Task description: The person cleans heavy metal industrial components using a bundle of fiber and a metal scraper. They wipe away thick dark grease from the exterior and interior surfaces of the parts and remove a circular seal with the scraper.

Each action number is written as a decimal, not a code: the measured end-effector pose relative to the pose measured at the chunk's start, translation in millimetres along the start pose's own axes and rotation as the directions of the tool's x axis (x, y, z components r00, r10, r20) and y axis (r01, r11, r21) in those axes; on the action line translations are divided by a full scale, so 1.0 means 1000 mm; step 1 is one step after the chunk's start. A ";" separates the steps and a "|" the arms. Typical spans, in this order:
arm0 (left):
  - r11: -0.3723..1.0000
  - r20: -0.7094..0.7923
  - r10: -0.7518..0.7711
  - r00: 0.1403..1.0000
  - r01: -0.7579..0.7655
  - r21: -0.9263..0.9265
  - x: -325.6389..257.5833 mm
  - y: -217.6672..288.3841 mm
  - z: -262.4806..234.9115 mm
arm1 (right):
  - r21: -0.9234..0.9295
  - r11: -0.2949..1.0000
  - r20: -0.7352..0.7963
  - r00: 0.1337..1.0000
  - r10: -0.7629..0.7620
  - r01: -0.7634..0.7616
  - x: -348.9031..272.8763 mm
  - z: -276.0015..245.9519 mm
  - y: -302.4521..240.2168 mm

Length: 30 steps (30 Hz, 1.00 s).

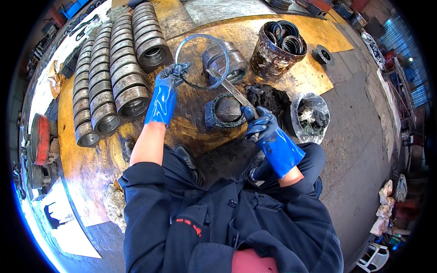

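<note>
My left hand (165, 93), in a blue rubber glove, is closed on the lower left side of a thin, greasy ring (227, 61) and holds it up above the work surface. In my right hand (269, 133), gloved the same way, is a long flat metal bar (235, 93). Its far end reaches up to the lower right part of the ring in this view; whether they touch I cannot tell. Below the bar sits a short round metal part (227, 111) with dark grease around its rim. A larger metal cylinder (236, 58) lies behind, partly hidden by the ring.
Rows of metal cylinders (129, 82) lie at the left. A grimy bucket (272, 59) of rings stands back right, near a dark flanged disc (322, 54). Black grease (268, 99) is heaped beside a plastic-lined container (313, 120). A red round object (41, 139) stands far left.
</note>
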<state>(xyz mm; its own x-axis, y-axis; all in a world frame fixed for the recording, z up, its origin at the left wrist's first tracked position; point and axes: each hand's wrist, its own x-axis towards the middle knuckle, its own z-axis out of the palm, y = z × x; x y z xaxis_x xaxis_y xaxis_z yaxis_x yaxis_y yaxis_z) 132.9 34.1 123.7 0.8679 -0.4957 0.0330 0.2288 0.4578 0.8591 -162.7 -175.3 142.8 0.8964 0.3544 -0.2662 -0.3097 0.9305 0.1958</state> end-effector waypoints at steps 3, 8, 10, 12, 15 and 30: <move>0.963 0.052 0.070 0.996 -0.081 0.256 -0.006 0.003 0.002 | 0.089 0.996 -0.071 0.997 0.028 -0.022 -0.013 -0.006 -0.013; 0.835 0.161 0.070 0.984 -0.147 0.531 -0.017 0.007 0.009 | 0.091 0.992 -0.047 0.995 0.090 -0.086 -0.030 -0.028 -0.034; 0.749 0.186 -0.004 0.983 -0.120 0.651 -0.010 0.006 0.002 | 0.005 0.996 -0.092 0.992 0.090 -0.089 -0.036 -0.014 -0.030; 0.721 0.194 -0.038 0.980 -0.108 0.684 -0.007 0.000 -0.001 | -0.068 0.992 -0.142 0.985 0.099 -0.110 -0.040 -0.002 -0.029; 0.635 0.255 0.015 0.967 -0.206 0.744 -0.001 -0.007 -0.003 | -0.015 1.000 -0.205 0.978 0.021 -0.024 -0.047 -0.007 -0.039; 0.581 0.406 -0.056 0.912 -0.301 0.756 -0.007 -0.006 0.022 | -0.353 0.933 -0.465 0.878 -0.111 -0.070 -0.063 0.043 -0.046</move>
<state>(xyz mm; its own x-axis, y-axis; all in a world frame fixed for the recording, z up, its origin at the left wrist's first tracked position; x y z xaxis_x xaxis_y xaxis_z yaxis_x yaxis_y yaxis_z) 115.5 18.3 129.7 0.5995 -0.7775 0.1898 -0.4621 -0.1426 0.8753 -191.1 -244.2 191.1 0.6741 0.2515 -0.6945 -0.4634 0.8762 -0.1325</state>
